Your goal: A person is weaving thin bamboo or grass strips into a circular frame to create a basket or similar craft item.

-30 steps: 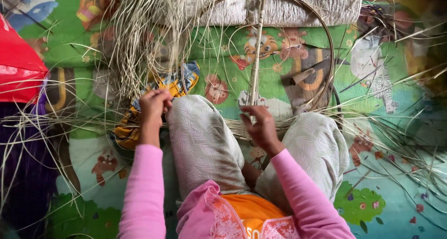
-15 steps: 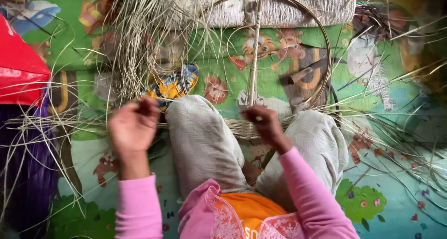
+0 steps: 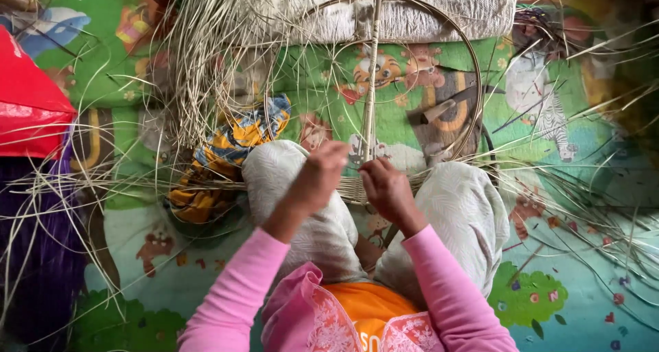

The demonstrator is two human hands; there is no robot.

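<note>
I sit on a colourful play mat with a round cane hoop frame [image 3: 473, 71] standing between my knees, a straight stick [image 3: 371, 84] running down its middle. A narrow woven band [image 3: 353, 189] lies across the frame's lower part. My left hand [image 3: 317, 177] is over my left knee, fingers pinched on a thin pale reed strand just left of the stick. My right hand [image 3: 384, 187] rests on the woven band at the foot of the stick, fingers closed on the weave. Loose reed strands [image 3: 199, 57] fan out on all sides.
A rolled white cloth [image 3: 439, 9] lies across the top behind the hoop. A yellow and blue patterned cloth [image 3: 220, 153] is bunched left of my knee. A red bag [image 3: 27, 105] and purple fabric [image 3: 34, 256] sit at the left edge. The mat [image 3: 549, 297] shows cartoon animals.
My left hand has swung from the far left, where it pulled a strand outward, back in to the middle beside the right hand. The right hand stayed on the weave.
</note>
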